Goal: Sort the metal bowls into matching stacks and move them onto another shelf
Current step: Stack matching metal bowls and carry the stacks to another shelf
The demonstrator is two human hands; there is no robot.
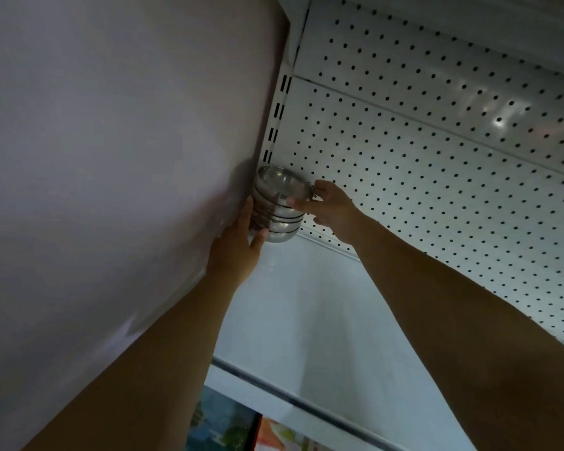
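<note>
Bowl stack (pixel 282 219): nested polished steel, held at the far left corner of the white shelf (pixel 306 304), beside the pegboard back (pixel 404 157) and side wall (pixel 111 157). Left hand (pixel 235 252) cups the lower left flank, fingers straight up it, thumb under the base. Right hand (pixel 329 206) pinches the top rim, thumb near, fingers far. Likely rigid, moderately heavy, slippery; support from beneath, since a rim grip alone may separate bowls.
</note>
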